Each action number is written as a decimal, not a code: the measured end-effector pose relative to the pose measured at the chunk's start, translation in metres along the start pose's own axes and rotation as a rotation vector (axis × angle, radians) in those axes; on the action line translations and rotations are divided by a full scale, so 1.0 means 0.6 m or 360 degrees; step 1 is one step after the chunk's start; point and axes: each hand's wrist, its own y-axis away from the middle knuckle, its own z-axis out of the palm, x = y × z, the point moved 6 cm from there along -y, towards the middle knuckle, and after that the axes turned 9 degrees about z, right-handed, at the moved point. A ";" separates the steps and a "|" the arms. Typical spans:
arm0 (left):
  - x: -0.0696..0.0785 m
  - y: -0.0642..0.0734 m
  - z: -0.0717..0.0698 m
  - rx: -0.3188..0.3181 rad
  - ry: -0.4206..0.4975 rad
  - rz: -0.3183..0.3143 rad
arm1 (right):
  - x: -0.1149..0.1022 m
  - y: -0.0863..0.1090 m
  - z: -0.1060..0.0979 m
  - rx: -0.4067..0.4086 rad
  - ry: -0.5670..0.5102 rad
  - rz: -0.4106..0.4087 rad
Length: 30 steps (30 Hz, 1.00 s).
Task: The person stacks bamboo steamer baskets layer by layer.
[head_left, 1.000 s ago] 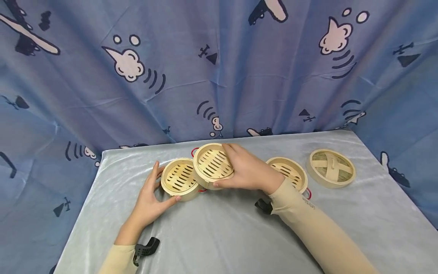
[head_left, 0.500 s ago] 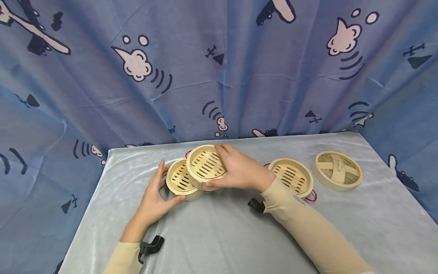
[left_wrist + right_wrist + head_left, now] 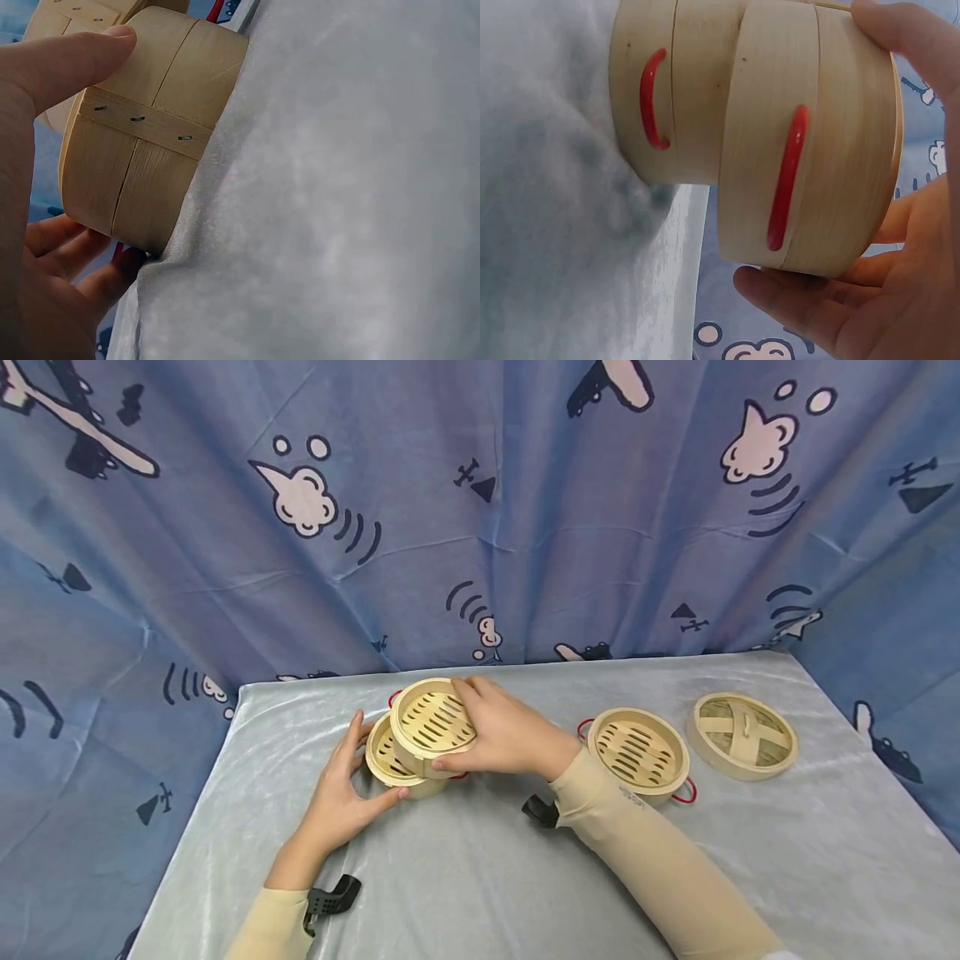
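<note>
A round bamboo steamer basket (image 3: 386, 758) with a slatted floor stands on the cloth at centre-left. My left hand (image 3: 337, 802) holds it from the left, thumb at the front wall and fingers behind, as the left wrist view shows around the same basket (image 3: 142, 127). Above it, shifted a little to the right, is a second steamer basket (image 3: 433, 722), gripped at its right side by my right hand (image 3: 506, 731). In the right wrist view the upper basket (image 3: 810, 150) overlaps the lower basket (image 3: 682, 90); each shows a red handle. Whether their rims touch, I cannot tell.
Further right on the pale grey cloth (image 3: 480, 877) stands a third steamer basket (image 3: 637, 750) with red handles. Beside it lies a bamboo lid (image 3: 742, 735) with crossed bands. A blue patterned curtain (image 3: 420, 510) hangs behind the table's back edge.
My right hand has carried the upper basket leftward, so it covers more of the lower one. The left hand keeps its hold. The third basket has come into fuller view.
</note>
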 end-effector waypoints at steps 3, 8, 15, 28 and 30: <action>0.000 -0.001 -0.001 0.0004 -0.0010 0.0006 | -0.004 -0.004 0.002 -0.0008 0.0004 -0.0009; -0.001 0.000 0.000 0.0011 0.0002 0.0006 | -0.010 -0.009 0.007 -0.0017 0.0020 -0.0023; -0.002 0.004 -0.001 0.0012 0.0030 -0.0028 | -0.023 -0.017 0.019 -0.0044 0.0009 -0.0020; -0.001 -0.003 -0.001 0.0001 0.0033 -0.0076 | -0.035 -0.026 0.027 -0.0010 0.0026 0.0011; -0.001 -0.003 -0.003 0.0005 0.0022 -0.0081 | -0.038 -0.028 0.030 -0.0003 0.0033 0.0012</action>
